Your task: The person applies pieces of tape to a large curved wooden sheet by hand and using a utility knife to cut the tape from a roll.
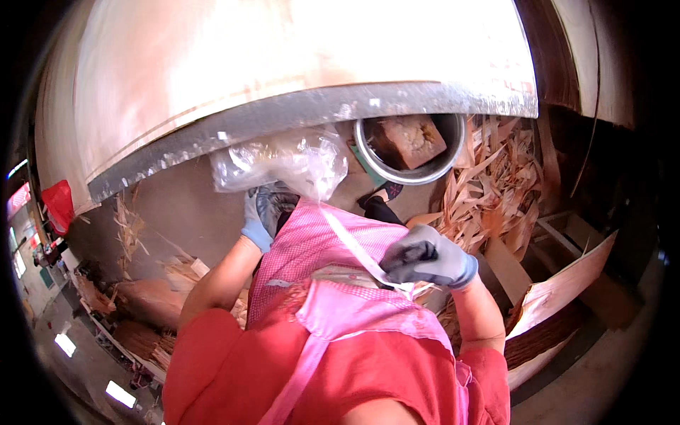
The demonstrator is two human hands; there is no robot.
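Observation:
Both hands wear grey gloves with dark palms and blue cuffs. My right hand (427,258) is closed at the right side of the pink checked apron (297,244), its curled fingers on a white strip (350,243). That strip runs up from a clear plastic bag (283,163), which hangs bunched ahead of the apron. My left hand (263,212) is just under the bag, against the apron's left edge. Its dark fingers look bent, but their tips are hidden, so what they may hold does not show.
A pale wood sheet (283,49) lies on a dark-edged table (283,120) ahead. Partly under that edge, a metal pot (425,175) holds a brownish block (414,142). Wood shavings (489,177) heap at right, near boards (559,283). A red bag (58,207) hangs far left.

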